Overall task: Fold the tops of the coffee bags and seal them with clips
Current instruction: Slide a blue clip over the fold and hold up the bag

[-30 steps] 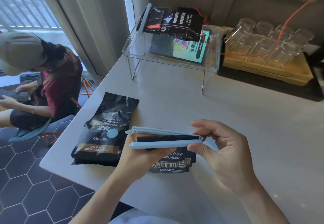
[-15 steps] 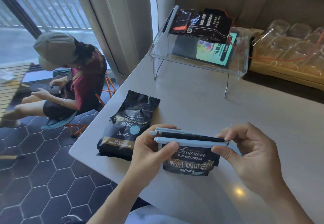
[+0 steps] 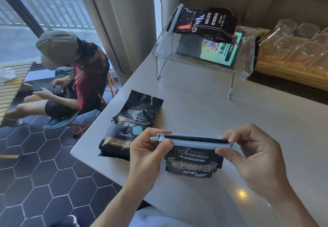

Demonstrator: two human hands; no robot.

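Observation:
A black Blue Mountain coffee bag (image 3: 192, 164) is held just above the white table (image 3: 204, 111), its folded top caught inside a long light-blue clip (image 3: 193, 140). My left hand (image 3: 149, 154) pinches the clip's left end between thumb and fingers. My right hand (image 3: 253, 157) pinches its right end. The two bars lie almost together along the fold. A second black coffee bag (image 3: 131, 125) lies flat on the table to the left, its top open and torn, with no clip on it.
A clear acrylic stand (image 3: 204, 61) at the back carries more coffee bags (image 3: 207, 24), a clip and a lit tablet beneath. A wooden tray of upturned glasses (image 3: 292, 49) sits at the far right. A seated person (image 3: 71, 77) with a phone is left of the table edge.
The clip's two bars, spread apart at the left end a second ago, have come nearly together over the folded bag top. The camera has swung left.

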